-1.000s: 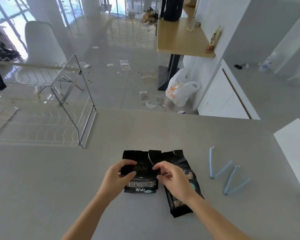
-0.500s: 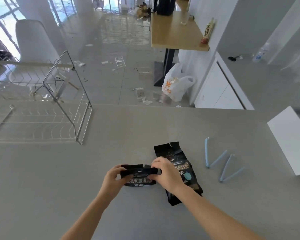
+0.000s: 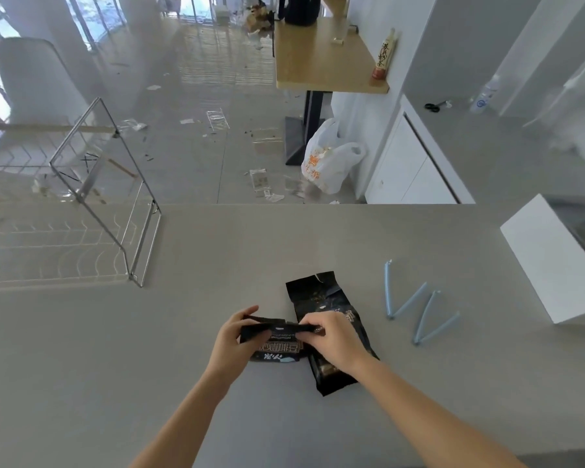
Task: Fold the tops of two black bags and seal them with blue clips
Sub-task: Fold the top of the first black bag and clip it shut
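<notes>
Two black bags lie side by side on the grey counter. The left black bag has its top folded down into a narrow band. My left hand pinches the left end of that fold and my right hand pinches the right end. The right black bag lies flat and unfolded, its torn top pointing away from me, partly under my right hand. Two blue clips lie open in V shapes to the right: one clip farther back, the other clip nearer me.
A wire dish rack stands at the counter's left. A white box sits at the right edge. Beyond the counter's far edge are a littered floor, a white plastic bag and a wooden table.
The left bag's top has been folded down toward me, from flat and open to a tight band held between both hands. The right bag and the clips have not moved.
</notes>
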The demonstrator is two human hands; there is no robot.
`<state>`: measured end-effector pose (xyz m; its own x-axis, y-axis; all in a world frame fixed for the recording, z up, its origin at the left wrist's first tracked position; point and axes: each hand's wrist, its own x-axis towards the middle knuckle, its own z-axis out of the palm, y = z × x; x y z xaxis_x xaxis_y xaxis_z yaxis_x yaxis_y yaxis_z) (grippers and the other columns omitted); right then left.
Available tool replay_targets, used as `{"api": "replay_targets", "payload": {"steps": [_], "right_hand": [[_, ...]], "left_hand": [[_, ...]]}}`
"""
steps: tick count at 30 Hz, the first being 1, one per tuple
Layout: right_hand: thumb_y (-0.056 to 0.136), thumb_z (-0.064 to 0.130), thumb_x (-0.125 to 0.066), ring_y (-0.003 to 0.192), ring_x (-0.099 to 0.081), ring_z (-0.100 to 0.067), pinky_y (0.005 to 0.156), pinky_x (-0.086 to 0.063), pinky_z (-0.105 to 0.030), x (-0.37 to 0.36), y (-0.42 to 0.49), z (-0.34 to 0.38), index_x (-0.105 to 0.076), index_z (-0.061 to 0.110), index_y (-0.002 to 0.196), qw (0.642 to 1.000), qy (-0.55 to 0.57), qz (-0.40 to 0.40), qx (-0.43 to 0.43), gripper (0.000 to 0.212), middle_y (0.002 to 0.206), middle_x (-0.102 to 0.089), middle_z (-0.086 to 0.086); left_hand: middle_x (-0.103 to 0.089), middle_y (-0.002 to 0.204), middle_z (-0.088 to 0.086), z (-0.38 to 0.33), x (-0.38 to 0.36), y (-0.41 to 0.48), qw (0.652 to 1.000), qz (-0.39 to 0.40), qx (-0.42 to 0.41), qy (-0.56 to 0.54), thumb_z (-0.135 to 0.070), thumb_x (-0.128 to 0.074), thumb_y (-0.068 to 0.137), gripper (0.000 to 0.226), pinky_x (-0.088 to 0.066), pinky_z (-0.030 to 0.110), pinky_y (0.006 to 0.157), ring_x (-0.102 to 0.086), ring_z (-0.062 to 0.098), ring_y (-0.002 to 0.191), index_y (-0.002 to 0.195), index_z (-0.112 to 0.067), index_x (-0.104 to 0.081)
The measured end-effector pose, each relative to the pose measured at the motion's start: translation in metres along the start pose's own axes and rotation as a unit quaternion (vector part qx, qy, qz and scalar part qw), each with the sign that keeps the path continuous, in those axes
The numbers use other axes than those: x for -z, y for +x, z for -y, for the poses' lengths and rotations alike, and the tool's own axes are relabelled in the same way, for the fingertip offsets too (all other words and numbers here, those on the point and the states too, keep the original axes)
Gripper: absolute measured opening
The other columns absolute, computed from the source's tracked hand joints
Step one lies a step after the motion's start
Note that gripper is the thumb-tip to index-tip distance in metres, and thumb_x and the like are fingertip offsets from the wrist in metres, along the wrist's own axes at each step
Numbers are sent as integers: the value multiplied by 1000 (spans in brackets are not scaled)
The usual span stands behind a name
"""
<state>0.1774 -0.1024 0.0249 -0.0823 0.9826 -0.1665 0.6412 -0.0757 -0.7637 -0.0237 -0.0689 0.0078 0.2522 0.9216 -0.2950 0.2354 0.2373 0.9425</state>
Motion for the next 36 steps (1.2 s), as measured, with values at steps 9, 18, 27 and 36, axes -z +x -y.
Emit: {"api": "replay_targets", "payload": {"steps": [9,18,27,36], "right_hand": [[84,29,-67,93,-52,-30,83,-46,-39,75,-43,-146,-54,12,122,869,52,-319,-374,43,109,-52,-19],[77,30,-74,76,-56,-35,77,-51,-41,56,-51,-187,-57,17,82,864,-27,-259,-430,22,107,-42,-18],[89,8,-57,83,-63,-35,80,-50,-51,80,-42,-143,-57,9,96,868,145,-373,-294,7,96,-67,-22],[80,-4,-67,78,-66,0,71,-51,-10,79,-42,-38,-60,30,76,997,23,-48,-60,35,91,-71,2]], "left_hand": [[-69,99,11,6,-22,-6,982,-26,145,-115,-19,-69,82,28,-53,18,50,-68,17,83,108,-14,-59],[-63,108,15,14,-19,-6,993,5,109,-49,-7,-74,77,26,-52,22,66,-64,21,89,101,-11,-64],[-66,107,4,19,-3,-3,987,55,140,-53,-16,-58,90,21,-49,9,57,-64,10,91,111,-18,-56],[-73,81,-1,24,-6,-5,989,-21,107,-101,-12,-67,84,10,-49,11,50,-70,2,68,88,-21,-69]]}}
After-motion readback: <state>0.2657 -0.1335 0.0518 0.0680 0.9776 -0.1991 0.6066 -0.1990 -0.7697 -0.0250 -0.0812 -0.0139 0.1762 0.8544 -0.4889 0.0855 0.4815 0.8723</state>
